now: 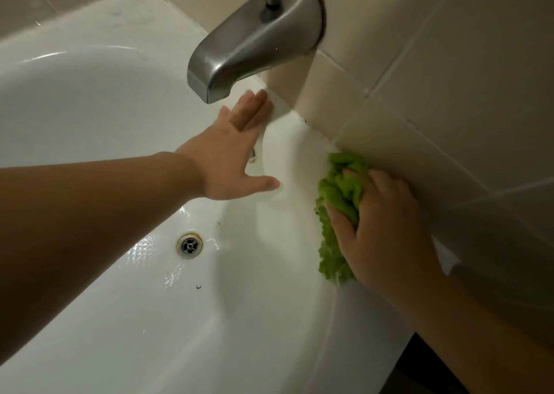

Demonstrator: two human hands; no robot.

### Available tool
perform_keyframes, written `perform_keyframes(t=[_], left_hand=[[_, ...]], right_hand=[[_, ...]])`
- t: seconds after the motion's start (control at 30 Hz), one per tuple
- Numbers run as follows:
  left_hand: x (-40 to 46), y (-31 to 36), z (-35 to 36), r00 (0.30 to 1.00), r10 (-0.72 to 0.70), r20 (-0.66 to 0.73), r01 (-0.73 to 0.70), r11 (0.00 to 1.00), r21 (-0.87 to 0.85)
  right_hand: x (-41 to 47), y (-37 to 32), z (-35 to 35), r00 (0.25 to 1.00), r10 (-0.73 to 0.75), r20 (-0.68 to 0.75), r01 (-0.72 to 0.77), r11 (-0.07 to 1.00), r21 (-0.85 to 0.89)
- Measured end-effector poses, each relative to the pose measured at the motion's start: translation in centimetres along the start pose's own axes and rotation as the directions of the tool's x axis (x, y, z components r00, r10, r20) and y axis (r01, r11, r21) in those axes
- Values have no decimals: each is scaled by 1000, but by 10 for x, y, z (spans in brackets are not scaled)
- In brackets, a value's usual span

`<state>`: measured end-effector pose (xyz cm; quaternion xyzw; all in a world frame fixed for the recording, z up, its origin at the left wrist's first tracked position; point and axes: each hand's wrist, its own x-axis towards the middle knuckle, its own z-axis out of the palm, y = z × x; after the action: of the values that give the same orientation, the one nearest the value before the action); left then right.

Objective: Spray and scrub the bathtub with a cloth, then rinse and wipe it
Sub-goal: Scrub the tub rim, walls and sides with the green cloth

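Now your right hand (386,228) clutches the crumpled green cloth (338,213) at centre right to scrub the white bathtub's (150,318) rim, while your spread, empty left hand (230,160) braces below the spout.

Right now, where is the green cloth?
In the head view, the green cloth is at right, gripped by the right hand on the bathtub rim beside the tiled wall.
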<state>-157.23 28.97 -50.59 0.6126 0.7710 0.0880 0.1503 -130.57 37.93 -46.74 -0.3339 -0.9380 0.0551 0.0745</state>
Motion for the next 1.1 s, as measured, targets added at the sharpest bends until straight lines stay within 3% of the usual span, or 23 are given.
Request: perform_keyframes(t=[0.23,0.5,0.77,1.0,1.1], left_hand=[[-1,24,-2,999,34,24,-33,999,-35],[-16,71,5,989,73,126,-60,993,-106],[-16,87,15,991,64,121,-46,988,-145],[-22,107,28,989,83,121,-58,980,-192],[-27,110,37,993,74,96,-46,964,-262]], right_hand=[[34,-20,16,1000,-24,-15,24,1000,1],[-50,14,-4,966,257,-43,-254,966,52],[-11,0,10,988,139,-64,-135,989,53],[-90,25,-11,894,444,-68,-440,896,66],[-63,7,-4,908,414,-64,-409,909,83]])
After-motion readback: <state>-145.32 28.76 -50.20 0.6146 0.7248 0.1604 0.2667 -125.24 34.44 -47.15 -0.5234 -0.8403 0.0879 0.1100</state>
